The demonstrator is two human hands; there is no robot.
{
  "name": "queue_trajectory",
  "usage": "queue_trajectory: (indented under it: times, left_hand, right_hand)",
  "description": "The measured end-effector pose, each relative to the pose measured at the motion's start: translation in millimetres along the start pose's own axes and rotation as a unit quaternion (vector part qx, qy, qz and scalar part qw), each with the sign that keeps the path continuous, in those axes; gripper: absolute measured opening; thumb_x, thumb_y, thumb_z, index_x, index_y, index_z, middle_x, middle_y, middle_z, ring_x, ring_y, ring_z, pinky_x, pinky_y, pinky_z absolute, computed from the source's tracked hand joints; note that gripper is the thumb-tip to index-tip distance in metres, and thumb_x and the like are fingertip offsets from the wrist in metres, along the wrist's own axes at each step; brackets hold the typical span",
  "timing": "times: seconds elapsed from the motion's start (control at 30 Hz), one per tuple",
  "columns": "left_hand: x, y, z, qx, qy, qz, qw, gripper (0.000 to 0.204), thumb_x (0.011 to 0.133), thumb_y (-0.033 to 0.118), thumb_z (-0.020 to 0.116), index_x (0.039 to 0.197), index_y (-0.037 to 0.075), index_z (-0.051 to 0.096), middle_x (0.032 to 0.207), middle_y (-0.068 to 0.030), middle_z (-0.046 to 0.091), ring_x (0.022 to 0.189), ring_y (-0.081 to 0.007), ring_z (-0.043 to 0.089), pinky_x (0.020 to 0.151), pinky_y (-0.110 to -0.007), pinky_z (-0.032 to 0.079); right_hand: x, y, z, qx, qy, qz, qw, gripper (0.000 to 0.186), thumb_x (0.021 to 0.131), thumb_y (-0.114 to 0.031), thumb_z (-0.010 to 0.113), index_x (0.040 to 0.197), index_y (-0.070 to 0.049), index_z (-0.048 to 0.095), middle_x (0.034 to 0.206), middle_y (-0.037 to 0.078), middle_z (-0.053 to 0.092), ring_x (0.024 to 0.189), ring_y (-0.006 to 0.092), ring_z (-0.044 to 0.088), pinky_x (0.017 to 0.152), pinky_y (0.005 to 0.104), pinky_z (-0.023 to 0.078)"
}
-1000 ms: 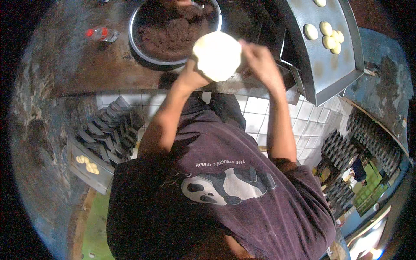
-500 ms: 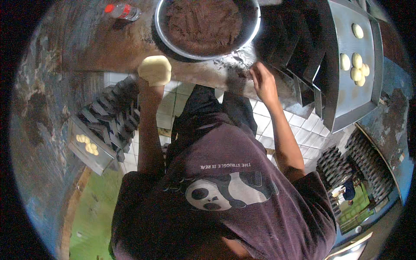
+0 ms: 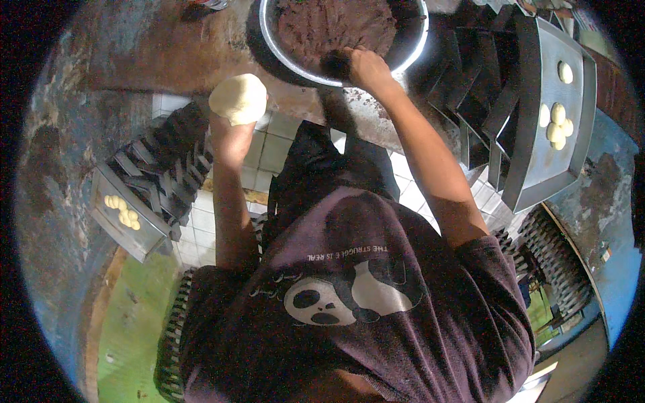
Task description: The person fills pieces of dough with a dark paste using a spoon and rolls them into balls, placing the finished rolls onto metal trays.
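A flattened round of pale dough [image 3: 238, 98] lies over my left hand [image 3: 230, 138], which holds it up near the table's front edge and whose fingers are hidden beneath it. My right hand [image 3: 368, 68] reaches over the near rim of a large metal bowl [image 3: 274, 48]. Its fingers are bent together and dip into the dark brown paste [image 3: 329, 27] that fills the bowl; their tips are hard to see.
At the right, a stack of dark metal trays stands under a tray [image 3: 547, 158] bearing several pale dough balls [image 3: 557, 124]. Another tray [image 3: 138, 245] with dough balls [image 3: 123, 213] is at the left. A bottle [image 3: 213, 3] shows partly at the top edge.
My right hand has moved from the table in front of the bowl up and left into the paste. My left hand still holds the dough, which now looks rounder. The view has shifted slightly.
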State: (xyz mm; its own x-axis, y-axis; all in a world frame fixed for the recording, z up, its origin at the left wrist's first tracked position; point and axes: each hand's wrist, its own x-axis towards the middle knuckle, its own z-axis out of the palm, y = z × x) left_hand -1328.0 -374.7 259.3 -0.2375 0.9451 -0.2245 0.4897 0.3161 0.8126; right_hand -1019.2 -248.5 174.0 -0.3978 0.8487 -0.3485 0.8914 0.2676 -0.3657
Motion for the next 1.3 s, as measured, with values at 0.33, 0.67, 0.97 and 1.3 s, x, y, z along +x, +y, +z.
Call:
queue_trajectory:
  times: [0.33, 0.67, 0.97, 1.3]
  left_hand:
    - [13.3, 30.3, 6.4, -0.054, -0.029, 0.111, 0.992, 0.032, 0.085, 0.013, 0.081, 0.113, 0.001, 0.072, 0.105, -0.0100, 0.077, 0.096, -0.0177, 0.074, 0.083, -0.034, 0.056]
    - [34.1, 107.0, 24.0, -0.099, -0.077, 0.190, 0.974, 0.035, 0.076, 0.018, 0.086, 0.104, 0.003, 0.072, 0.091, -0.0097, 0.077, 0.082, -0.0173, 0.073, 0.076, -0.033, 0.057]
    - [34.5, 110.6, 43.2, -0.053, -0.051, 0.191, 0.979, 0.041, 0.079, 0.024, 0.087, 0.109, 0.001, 0.072, 0.100, -0.0104, 0.076, 0.091, -0.0179, 0.072, 0.087, -0.034, 0.056]
    - [12.4, 142.8, 80.8, -0.103, -0.260, 0.168, 0.945, 0.031, 0.085, 0.023, 0.085, 0.104, 0.002, 0.072, 0.100, -0.0067, 0.076, 0.093, -0.0143, 0.070, 0.087, -0.030, 0.054]
  right_hand:
    - [14.0, 1.4, -70.3, 0.229, -0.235, -0.095, 0.940, 0.038, 0.090, -0.022, 0.060, 0.122, -0.004, 0.070, 0.095, 0.017, 0.073, 0.089, 0.0266, 0.070, 0.085, 0.0374, 0.054]
    - [-111.7, -120.7, -156.4, 0.154, 0.138, -0.156, 0.966, 0.048, 0.084, -0.002, 0.062, 0.130, -0.016, 0.066, 0.099, 0.015, 0.061, 0.096, 0.0338, 0.061, 0.090, 0.0414, 0.052]
    - [-171.5, -82.0, -78.0, 0.221, 0.221, -0.083, 0.946, 0.050, 0.084, -0.003, 0.067, 0.133, -0.015, 0.064, 0.107, 0.013, 0.063, 0.101, 0.0342, 0.062, 0.089, 0.0423, 0.052]
    - [-225.1, 66.6, 20.4, 0.127, 0.142, 0.231, 0.954, 0.033, 0.094, -0.026, 0.070, 0.115, -0.001, 0.067, 0.109, 0.023, 0.068, 0.107, 0.0399, 0.065, 0.089, 0.0435, 0.052]
